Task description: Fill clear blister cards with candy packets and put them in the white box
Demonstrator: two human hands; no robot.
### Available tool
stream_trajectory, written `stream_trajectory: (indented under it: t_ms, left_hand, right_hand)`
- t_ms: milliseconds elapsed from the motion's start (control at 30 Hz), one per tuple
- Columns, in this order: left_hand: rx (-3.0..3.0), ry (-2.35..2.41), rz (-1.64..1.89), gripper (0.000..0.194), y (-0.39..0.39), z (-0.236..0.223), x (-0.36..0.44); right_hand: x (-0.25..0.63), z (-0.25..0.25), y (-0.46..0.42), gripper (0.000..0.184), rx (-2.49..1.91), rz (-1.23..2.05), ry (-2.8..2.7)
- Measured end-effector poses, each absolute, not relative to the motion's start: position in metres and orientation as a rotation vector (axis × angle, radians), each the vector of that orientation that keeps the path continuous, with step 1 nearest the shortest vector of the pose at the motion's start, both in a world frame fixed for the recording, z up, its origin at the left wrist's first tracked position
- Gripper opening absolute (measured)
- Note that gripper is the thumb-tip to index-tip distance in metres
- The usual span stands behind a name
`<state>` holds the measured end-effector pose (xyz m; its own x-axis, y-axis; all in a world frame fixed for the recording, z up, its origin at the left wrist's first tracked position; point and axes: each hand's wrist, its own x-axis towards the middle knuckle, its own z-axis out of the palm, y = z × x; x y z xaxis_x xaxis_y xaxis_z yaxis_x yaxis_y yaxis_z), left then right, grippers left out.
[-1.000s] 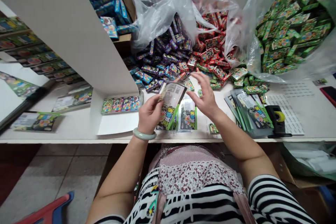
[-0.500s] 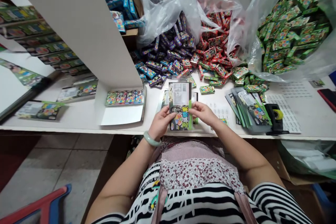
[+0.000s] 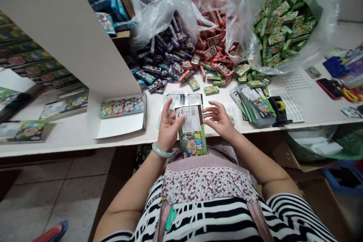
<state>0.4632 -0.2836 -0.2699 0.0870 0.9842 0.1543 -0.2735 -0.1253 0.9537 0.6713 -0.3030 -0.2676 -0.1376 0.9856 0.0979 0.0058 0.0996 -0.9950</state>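
Your hands are apart, one on each side of the printed packet (image 3: 191, 136). Your left hand (image 3: 167, 130) pinches its left edge, thumb over the pale label (image 3: 193, 121), probably to steady it with the print facing you. Your right hand (image 3: 220, 121) has its fingers loosely spread beside the other edge; I cannot tell whether they touch it. The packet's lower end reaches past the front of the tabletop (image 3: 72, 132) by your apron (image 3: 204, 185), likely giving you room clear of the flat packets (image 3: 195, 99) just beyond. The packet pile (image 3: 255, 102) and tape dispenser (image 3: 276, 109) sit right of your right hand, seemingly for easy reach; heaped small boxes (image 3: 214, 53) spread beyond both hands.
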Motion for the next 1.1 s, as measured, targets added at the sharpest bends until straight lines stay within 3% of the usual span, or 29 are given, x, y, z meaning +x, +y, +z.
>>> stream_trajectory:
  t_ms: [300, 467, 667, 867, 1100]
  left_hand:
    - [1.27, 0.95, 1.321, 0.031, -0.31, -0.253, 0.452]
    - [1.387, 1.028, 1.376, 0.024, -0.316, -0.234, 0.449]
    - [1.317, 0.914, 1.277, 0.023, -0.307, -0.212, 0.453]
    - [1.438, 0.884, 1.291, 0.016, -0.307, -0.198, 0.458]
    - [1.301, 0.926, 1.223, 0.02, -0.296, -0.196, 0.462]
  right_hand:
    - [0.655, -0.245, -0.31, 0.037, -1.055, 1.143, -1.332]
    - [0.664, -0.213, -0.316, 0.015, -1.021, 1.203, -1.536]
    - [0.671, -0.193, -0.307, 0.022, -1.098, 1.21, -1.523]
    - [0.676, -0.181, -0.311, 0.015, -1.07, 0.973, -1.83]
    - [0.673, -0.167, -0.295, 0.017, -1.141, 1.285, -1.668]
